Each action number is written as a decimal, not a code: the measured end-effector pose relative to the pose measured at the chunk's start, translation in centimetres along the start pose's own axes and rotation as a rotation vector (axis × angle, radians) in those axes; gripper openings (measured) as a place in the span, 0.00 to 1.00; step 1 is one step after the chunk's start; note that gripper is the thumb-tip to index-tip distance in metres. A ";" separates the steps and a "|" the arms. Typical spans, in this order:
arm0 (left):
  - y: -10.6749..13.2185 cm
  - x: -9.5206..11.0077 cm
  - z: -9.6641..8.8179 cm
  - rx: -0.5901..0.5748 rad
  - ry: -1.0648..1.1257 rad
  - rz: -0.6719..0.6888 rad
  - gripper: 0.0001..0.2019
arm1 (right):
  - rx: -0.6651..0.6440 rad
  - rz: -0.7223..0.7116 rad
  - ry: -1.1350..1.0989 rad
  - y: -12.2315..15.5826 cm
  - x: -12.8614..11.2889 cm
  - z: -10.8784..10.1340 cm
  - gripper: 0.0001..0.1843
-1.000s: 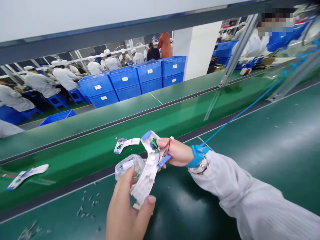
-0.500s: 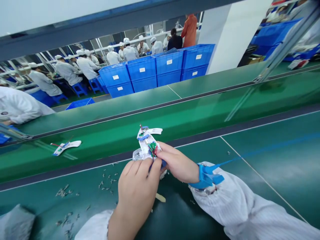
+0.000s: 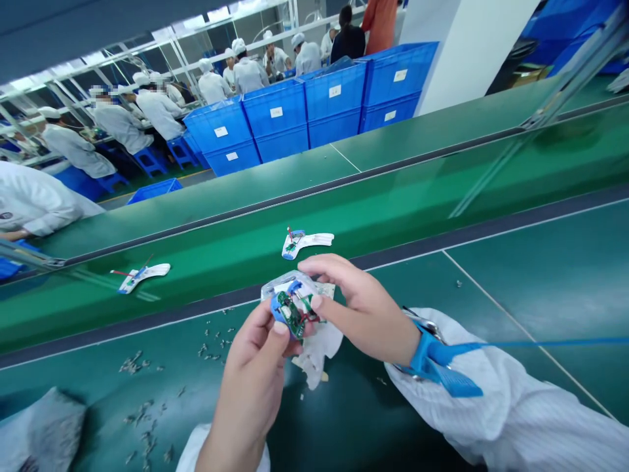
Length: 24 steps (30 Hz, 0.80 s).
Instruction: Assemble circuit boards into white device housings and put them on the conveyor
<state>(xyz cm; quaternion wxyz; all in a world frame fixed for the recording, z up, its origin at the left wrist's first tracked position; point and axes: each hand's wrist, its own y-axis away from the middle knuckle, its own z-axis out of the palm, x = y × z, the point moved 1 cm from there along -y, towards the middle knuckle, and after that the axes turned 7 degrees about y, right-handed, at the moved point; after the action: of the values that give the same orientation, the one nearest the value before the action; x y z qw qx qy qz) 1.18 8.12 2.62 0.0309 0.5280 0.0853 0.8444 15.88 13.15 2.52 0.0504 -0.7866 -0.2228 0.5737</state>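
My left hand (image 3: 260,357) is closed on a blue-and-white casing half with a green circuit board (image 3: 289,313) and red wires, its thumb at the board's lower edge. My right hand (image 3: 363,311) is closed around the right side of the same part, thumb by the board and fingers over its far side. Behind the part shows a piece of clear plastic (image 3: 275,286), partly covered. A crumpled white sheet (image 3: 324,351) lies just below the hands. Past them, on the green belt, rests a similar white curved casing (image 3: 314,240) with a board and a red wire.
Another white casing with wires (image 3: 143,278) lies on the belt (image 3: 221,259) at left. Small screws (image 3: 142,413) are scattered over the green table, beside a grey bag (image 3: 42,429). A blue wrist strap's cord (image 3: 540,343) runs right. Blue bins (image 3: 275,115) and seated workers are beyond.
My hands have turned the held part so its circuit board faces up. The white casing beyond my hands now shows apart on the belt. The white sheet is more visible. The view has tilted down.
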 end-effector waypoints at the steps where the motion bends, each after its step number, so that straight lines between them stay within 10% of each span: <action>1: 0.2 -0.1 0.1 -0.010 -0.029 0.015 0.13 | 0.027 -0.069 0.010 0.2 -0.5 -0.1 0.13; 12: 3.0 -0.3 0.4 0.230 -0.698 0.299 0.15 | -0.040 -0.188 -0.064 0.4 -1.8 0.4 0.08; 24: 2.2 1.1 0.1 0.201 -0.175 0.148 0.11 | -0.068 0.074 -0.163 -2.2 2.1 -0.8 0.07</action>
<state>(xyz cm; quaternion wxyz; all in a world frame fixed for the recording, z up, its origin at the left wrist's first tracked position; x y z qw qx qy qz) 0.84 6.10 4.02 -0.0769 0.6050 0.1270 0.7823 16.46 16.09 1.71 -0.0158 -0.7463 -0.2166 0.6292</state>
